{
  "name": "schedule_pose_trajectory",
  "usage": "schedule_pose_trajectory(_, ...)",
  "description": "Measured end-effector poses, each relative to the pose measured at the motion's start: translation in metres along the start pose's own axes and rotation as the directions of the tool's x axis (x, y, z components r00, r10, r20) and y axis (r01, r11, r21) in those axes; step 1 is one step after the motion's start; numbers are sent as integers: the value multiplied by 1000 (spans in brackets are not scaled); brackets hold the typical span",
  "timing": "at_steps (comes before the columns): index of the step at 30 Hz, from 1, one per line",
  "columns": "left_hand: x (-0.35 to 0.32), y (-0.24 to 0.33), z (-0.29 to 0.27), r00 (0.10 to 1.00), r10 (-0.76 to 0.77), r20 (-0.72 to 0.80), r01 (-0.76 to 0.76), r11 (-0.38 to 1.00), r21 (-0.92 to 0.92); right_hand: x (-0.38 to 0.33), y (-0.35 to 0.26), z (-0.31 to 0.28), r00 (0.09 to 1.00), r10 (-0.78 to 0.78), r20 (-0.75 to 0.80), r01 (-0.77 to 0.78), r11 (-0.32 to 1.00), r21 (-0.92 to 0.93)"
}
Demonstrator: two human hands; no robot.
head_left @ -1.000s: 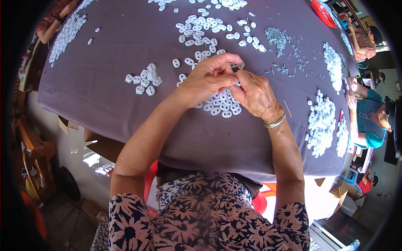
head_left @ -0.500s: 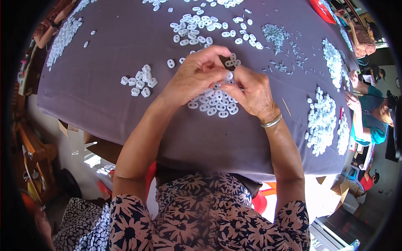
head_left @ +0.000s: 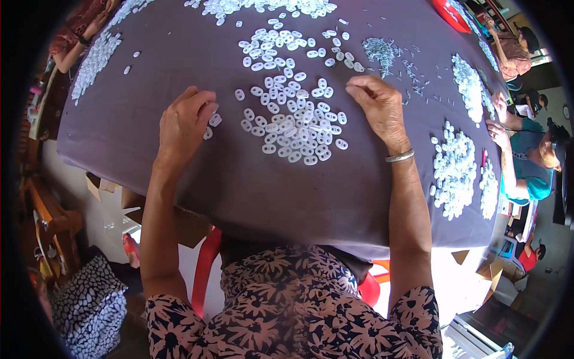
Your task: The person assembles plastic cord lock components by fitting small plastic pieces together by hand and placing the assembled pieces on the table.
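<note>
My left hand point(head_left: 186, 124) is above a small group of white oval pieces point(head_left: 208, 133), which it mostly covers. Its fingers are curled together; whether a piece is between them is hidden. To the right of the centre pile, my right hand point(head_left: 379, 110) hovers with thumb and fingertips pinched; anything in them is too small to make out. Between the hands lies a loose heap of white two-holed plastic ovals point(head_left: 299, 128), some overlapping. Small grey metal pins point(head_left: 379, 51) are scattered beyond my right hand.
More white ovals point(head_left: 272, 45) lie farther back, with heaps at the left edge point(head_left: 95, 66) and right point(head_left: 454, 173) of the dark tablecloth point(head_left: 269, 197). A red bowl point(head_left: 451, 15) stands at the far right. A person in teal point(head_left: 526, 155) works at the right side.
My hands have parted: the left moved left over the small group, the right moved slightly right and up. The centre heap, earlier partly covered, now shows fully and more spread out.
</note>
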State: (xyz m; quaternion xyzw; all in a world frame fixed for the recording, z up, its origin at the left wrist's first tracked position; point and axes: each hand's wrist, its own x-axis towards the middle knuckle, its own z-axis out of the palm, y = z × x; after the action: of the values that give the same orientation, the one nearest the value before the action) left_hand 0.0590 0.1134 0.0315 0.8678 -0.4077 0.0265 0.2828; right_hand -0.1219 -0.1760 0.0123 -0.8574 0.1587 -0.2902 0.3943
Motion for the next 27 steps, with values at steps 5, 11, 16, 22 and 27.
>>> schedule_pose_trajectory(5,1,6,1,980,20,-198,-21,1000,-2,-1,-8,11,984,-163,74,175,961,-212)
schedule_pose_trajectory(11,23,54,26,978,131,-162,-167,956,-239,-1,-13,23,960,-243,136,271,929,-253)
schedule_pose_trajectory(16,38,83,54,988,111,-103,-141,926,-351,-2,-11,10,959,-215,186,271,887,-374)
schedule_pose_trajectory(22,41,69,87,934,-14,-356,-198,811,-550,-2,-17,15,977,-204,65,212,963,-165)
schedule_pose_trajectory(27,41,66,89,933,-14,-359,-205,800,-563,2,-17,30,914,-377,152,404,887,-226)
